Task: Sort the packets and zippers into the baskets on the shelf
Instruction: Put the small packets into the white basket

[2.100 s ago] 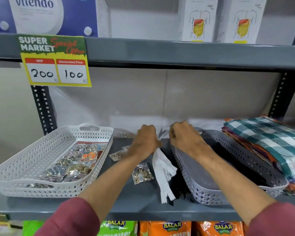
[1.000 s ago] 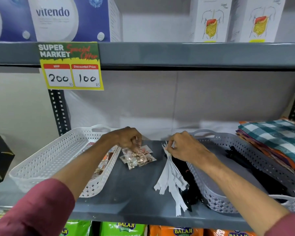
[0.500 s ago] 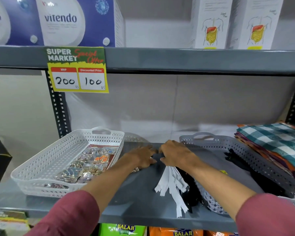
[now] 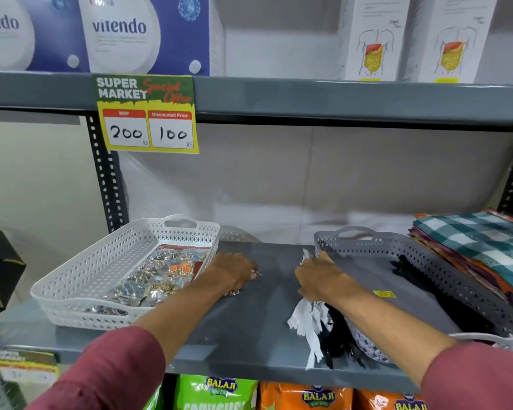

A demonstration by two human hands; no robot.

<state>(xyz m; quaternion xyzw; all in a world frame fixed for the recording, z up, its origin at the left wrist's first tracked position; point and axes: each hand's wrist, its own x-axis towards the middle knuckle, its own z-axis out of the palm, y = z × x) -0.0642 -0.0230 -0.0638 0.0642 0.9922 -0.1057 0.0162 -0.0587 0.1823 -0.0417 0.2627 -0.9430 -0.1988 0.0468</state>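
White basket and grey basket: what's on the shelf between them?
Head view: both hands, left hand over small packets, right hand on the white zippers, black zippers beside them; bare shelf between.

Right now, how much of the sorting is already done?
Partly done: many packets lie in the white basket. The left hand covers loose packets on the shelf; the right hand gathers white zippers beside the grey basket. Black zippers remain outside.
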